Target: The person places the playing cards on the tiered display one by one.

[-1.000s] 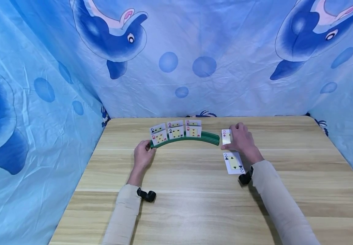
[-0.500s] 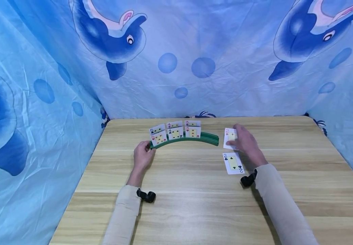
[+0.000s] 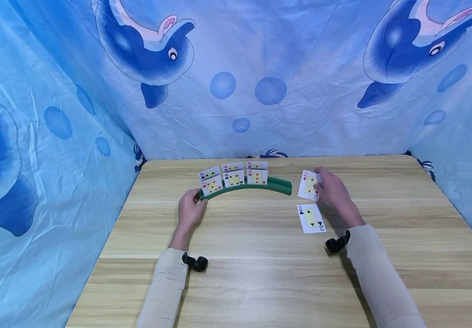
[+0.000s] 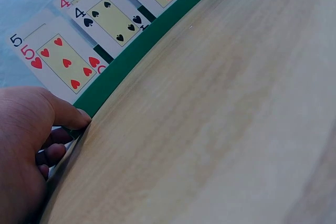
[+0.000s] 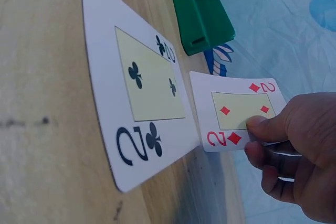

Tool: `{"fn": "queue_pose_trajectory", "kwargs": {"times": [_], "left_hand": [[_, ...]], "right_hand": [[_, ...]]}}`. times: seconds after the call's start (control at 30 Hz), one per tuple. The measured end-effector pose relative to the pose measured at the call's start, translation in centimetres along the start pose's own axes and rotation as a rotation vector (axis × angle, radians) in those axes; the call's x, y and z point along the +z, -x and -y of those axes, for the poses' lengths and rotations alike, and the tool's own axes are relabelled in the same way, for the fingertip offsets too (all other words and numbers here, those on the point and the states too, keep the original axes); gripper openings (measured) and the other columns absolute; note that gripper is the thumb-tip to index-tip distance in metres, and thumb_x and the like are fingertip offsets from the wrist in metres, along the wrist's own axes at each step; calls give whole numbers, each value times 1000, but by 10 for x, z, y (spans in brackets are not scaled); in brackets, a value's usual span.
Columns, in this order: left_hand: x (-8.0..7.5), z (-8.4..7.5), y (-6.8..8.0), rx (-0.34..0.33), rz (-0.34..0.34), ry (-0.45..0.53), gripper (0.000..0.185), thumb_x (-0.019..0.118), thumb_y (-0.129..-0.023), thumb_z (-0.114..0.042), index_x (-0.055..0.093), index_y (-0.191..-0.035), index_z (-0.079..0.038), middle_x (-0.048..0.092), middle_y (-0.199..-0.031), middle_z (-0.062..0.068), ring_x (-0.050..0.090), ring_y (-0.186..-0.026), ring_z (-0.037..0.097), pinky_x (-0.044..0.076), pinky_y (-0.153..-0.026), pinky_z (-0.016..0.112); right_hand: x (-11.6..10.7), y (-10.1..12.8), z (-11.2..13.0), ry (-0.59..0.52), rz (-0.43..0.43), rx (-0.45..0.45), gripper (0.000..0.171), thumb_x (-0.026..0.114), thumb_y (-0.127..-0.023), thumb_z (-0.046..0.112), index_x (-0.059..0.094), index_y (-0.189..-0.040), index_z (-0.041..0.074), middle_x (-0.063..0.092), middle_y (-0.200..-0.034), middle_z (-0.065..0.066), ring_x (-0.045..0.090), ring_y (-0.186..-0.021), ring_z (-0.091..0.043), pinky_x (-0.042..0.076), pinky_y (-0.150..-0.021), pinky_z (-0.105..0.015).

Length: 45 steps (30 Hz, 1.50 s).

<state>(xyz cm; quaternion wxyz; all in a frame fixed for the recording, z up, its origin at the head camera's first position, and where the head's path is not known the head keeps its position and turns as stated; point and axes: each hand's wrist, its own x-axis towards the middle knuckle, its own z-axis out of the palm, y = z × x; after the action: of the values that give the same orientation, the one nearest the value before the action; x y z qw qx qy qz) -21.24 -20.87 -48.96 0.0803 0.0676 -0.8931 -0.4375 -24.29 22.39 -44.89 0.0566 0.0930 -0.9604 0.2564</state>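
Observation:
A curved green card holder (image 3: 279,185) stands near the table's back. My left hand (image 3: 191,210) pinches its left end, thumb in front and fingers curled behind. Upright in it are two rows of playing cards; the front row has the five of hearts (image 4: 65,64), four of spades (image 4: 107,22) and three of hearts (image 3: 257,177). My right hand (image 3: 336,193) pinches the two of diamonds (image 5: 244,109) by one edge, between thumb and fingers, right of the holder. Flat on the table, nearer me, lies the two of clubs (image 3: 311,218). The back-row cards are partly hidden.
The wooden table (image 3: 252,278) carries everything. A blue dolphin-print curtain (image 3: 244,59) hangs behind it and at both sides. A black wrist camera (image 3: 195,263) sits on my left sleeve, another wrist camera (image 3: 337,243) on the right.
My right hand has shifted slightly right and turned the two of diamonds, which now shows more of its face. The left hand, holder and other cards stay put.

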Motion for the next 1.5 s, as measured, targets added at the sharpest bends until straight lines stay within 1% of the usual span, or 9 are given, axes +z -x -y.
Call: {"fn": "queue_pose_trajectory", "kwargs": {"times": [0.23, 0.43, 0.5, 0.6, 0.73, 0.93, 1.17, 1.27, 1.5], "left_hand": [[0, 0, 1, 0, -1, -4, 40, 68, -88, -7, 63, -126, 3, 63, -114, 17, 56, -97, 28, 48, -85, 37], [0, 1, 1, -1, 0, 0, 41, 68, -88, -7, 63, -127, 3, 63, -114, 17, 56, -97, 28, 47, -85, 36], [0, 2, 1, -2, -1, -1, 42, 68, -88, -7, 62, -128, 3, 63, -114, 17, 56, -98, 28, 48, -85, 36], [0, 2, 1, -1, -1, 0, 42, 68, -88, -7, 62, -128, 3, 63, -114, 17, 56, -98, 28, 48, -85, 37], [0, 2, 1, 4, -4, 1, 42, 68, -88, -7, 62, -128, 3, 63, -114, 18, 56, -98, 28, 48, -85, 37], [-1, 2, 1, 4, -6, 0, 42, 68, -88, -7, 62, -128, 3, 64, -113, 17, 56, -97, 28, 48, -85, 37], [0, 2, 1, 10, -6, -1, 41, 68, -88, -7, 63, -127, 3, 64, -113, 17, 56, -98, 28, 48, -85, 37], [1, 1, 0, 11, -2, 2, 41, 68, -88, -7, 63, -127, 3, 64, -113, 17, 56, -98, 28, 48, -86, 38], [0, 0, 0, 4, 0, 12, 41, 68, -87, -7, 63, -127, 3, 63, -113, 18, 56, -98, 28, 48, -87, 38]], "right_hand": [[-5, 5, 2, -42, 1, -1, 39, 57, -95, 1, 49, -133, -1, 62, -122, -33, 64, -104, -47, 54, -83, -55], [-10, 7, 3, -93, 4, 1, 28, 57, -97, 4, 56, -124, -3, 68, -109, -31, 68, -89, -39, 55, -68, -41], [-11, 7, 3, -103, 0, -6, 26, 57, -97, 4, 59, -121, -4, 68, -106, -29, 68, -87, -37, 54, -66, -37], [-14, 6, 4, -104, -19, -23, 28, 56, -98, 5, 60, -124, -6, 68, -105, -28, 67, -84, -34, 50, -65, -32], [-20, 4, 9, -140, -40, -15, 33, 54, -99, 5, 58, -129, -7, 67, -104, -27, 65, -81, -30, 47, -62, -26], [-28, 0, 21, -233, -141, -24, 28, 57, -99, 6, 62, -123, -8, 68, -91, -26, 66, -74, -33, 45, -53, -22], [-32, -6, 35, -255, -237, -33, 28, 64, -97, 12, 68, -119, -4, 70, -85, -20, 64, -67, -22, 43, -54, -19], [-33, -9, 39, -278, -259, -53, 25, 65, -95, 11, 70, -116, -4, 70, -85, -21, 64, -66, -21, 44, -54, -17], [-33, -13, 50, -306, -241, -64, 23, 64, -96, 10, 69, -114, -4, 70, -88, -21, 63, -68, -22, 45, -55, -16]]}}
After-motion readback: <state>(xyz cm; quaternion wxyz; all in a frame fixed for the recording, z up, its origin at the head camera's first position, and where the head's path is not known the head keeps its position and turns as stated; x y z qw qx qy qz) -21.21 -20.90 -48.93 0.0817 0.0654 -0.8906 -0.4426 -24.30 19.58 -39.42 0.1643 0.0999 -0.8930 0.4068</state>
